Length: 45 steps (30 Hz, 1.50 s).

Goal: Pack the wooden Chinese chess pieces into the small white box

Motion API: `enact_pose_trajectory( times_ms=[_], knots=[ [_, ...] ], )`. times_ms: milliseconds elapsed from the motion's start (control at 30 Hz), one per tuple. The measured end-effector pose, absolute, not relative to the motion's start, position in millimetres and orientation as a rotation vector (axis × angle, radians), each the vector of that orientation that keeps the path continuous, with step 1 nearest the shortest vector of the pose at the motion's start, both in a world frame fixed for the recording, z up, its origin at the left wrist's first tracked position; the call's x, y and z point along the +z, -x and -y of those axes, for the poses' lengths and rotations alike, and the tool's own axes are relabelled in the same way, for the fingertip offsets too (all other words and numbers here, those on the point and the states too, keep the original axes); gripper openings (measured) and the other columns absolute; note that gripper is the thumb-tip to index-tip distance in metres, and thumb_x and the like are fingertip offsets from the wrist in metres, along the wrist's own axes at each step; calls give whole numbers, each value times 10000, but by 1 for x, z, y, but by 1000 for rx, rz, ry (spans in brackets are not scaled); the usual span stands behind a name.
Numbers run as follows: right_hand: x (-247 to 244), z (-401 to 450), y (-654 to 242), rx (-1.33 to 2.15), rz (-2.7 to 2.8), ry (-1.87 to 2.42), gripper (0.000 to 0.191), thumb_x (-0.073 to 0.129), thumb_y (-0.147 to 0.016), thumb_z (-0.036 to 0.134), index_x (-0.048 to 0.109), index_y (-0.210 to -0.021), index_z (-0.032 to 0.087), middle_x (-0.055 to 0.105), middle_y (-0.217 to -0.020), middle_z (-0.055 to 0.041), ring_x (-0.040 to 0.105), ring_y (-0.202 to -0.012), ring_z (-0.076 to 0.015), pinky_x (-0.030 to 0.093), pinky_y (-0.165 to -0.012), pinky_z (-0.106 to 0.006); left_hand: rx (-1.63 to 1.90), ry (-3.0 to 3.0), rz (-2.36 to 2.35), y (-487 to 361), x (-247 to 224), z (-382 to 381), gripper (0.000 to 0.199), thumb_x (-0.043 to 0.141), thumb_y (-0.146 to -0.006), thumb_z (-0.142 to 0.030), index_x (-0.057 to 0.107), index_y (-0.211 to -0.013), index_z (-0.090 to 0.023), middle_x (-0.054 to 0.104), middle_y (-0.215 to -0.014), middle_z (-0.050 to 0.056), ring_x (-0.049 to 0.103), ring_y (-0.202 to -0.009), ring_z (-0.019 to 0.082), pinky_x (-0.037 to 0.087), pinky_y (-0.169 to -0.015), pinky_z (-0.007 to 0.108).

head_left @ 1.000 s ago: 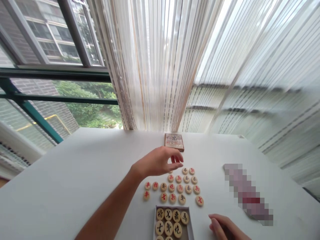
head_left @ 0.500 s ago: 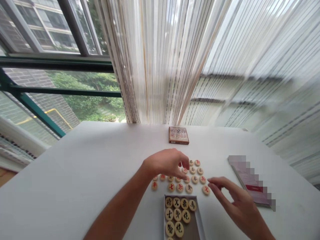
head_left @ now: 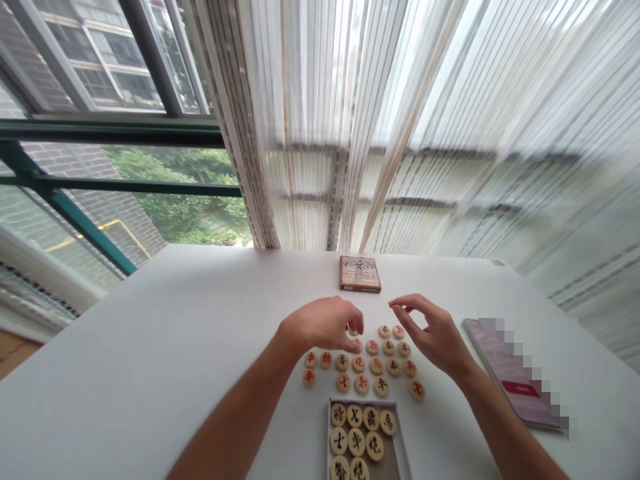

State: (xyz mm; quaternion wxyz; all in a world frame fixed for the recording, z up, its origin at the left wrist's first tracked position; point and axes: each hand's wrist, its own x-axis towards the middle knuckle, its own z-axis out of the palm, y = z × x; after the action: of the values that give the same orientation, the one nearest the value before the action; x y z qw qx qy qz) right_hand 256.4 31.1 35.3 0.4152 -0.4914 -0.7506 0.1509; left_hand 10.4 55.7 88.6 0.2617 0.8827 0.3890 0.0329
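Round wooden chess pieces with red or black characters lie in loose rows on the white table (head_left: 200, 333). Over the upper left of these rows is my left hand (head_left: 323, 325), its thumb and fingers apart, nearest to a red piece (head_left: 357, 345). My right hand (head_left: 434, 333) hovers behind and right of the rows, thumb and index fingertip pressed together; whether a piece is between them cannot be made out. Close to me stands an open box (head_left: 387, 460) holding several black-lettered pieces, such as one in its top left corner (head_left: 339, 415).
A flat decorated box (head_left: 360, 273) lies near the table's far edge. To the right is a pinkish flat packet (head_left: 515, 380), partly pixelated. Striped curtains (head_left: 320, 133) and a window with a green frame (head_left: 85, 227) stand behind the table.
My right hand has moved from beside the lower right pieces to behind the rows. My left hand has shifted slightly left, uncovering more pieces. The view has tilted slightly.
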Motion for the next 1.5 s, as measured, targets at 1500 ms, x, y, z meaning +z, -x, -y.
enact_pose_trajectory(
  times_ms=[1500],
  knots=[
    [1, -33, -282, 268, 2098, 1433, 149, 577, -961, 214, 708, -1031, 224, 745, -987, -63, 694, -920, -237, 553, -833, -377, 345, -2783, -1090, -74, 19, -67, 186, 624, -979, -350, 720, -957, -192, 777, -965, 45, 667, -992, 240, 403, -893, 378]
  ],
)
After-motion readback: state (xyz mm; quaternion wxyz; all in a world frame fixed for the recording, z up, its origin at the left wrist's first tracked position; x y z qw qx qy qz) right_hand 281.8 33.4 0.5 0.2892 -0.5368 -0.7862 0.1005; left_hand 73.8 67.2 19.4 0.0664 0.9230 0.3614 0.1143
